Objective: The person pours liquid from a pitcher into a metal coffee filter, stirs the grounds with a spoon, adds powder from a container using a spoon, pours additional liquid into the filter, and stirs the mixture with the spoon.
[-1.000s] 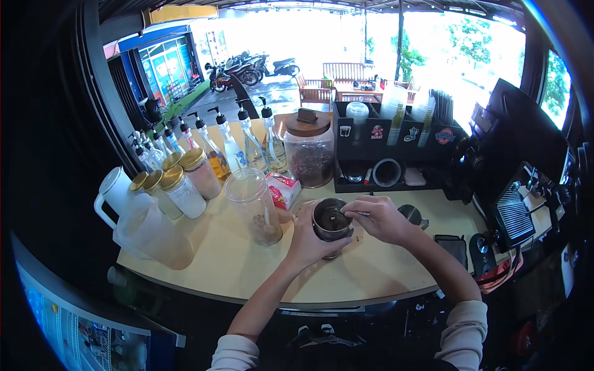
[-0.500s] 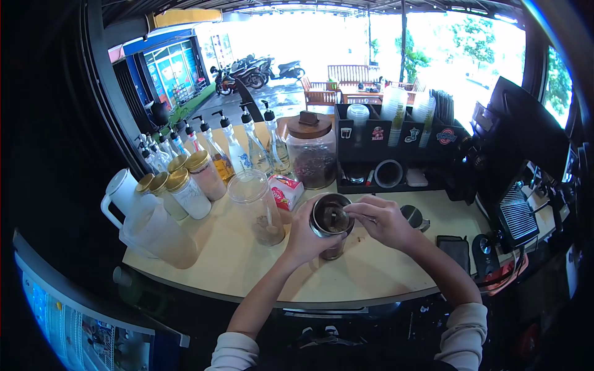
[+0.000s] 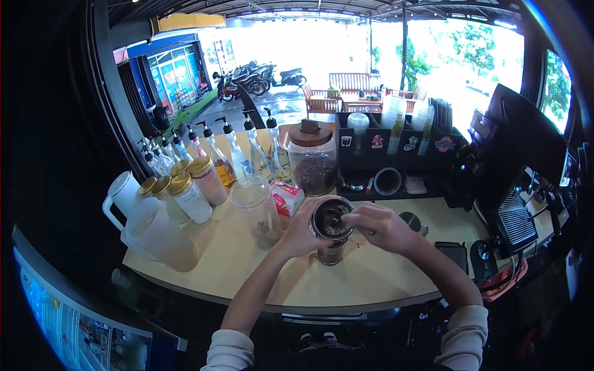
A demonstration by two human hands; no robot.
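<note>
My left hand (image 3: 299, 232) is wrapped around the upper side of a metal-rimmed canister (image 3: 333, 255) near the counter's front. Dark contents with a paler patch show inside its mouth. My right hand (image 3: 387, 229) is closed at the rim, pinching what looks like a spoon that dips into the canister; its handle is mostly hidden by the fingers. Just left of my left hand stands a transparent plastic container (image 3: 252, 201) with something brown in its bottom. A red and white carton (image 3: 287, 198) lies behind the left hand.
Jars with gold lids (image 3: 189, 191), frosted pitchers (image 3: 162, 238) and pump bottles (image 3: 241, 151) line the left. A wooden-lidded jar (image 3: 311, 161) and a black cup organizer (image 3: 396, 157) stand behind. A dark round object (image 3: 409, 220) and coffee machine (image 3: 515, 213) are right.
My right hand has turned and shifted slightly down at the canister's mouth, with the spoon inside. The canister has moved a little lower in view, and its pale contents show more.
</note>
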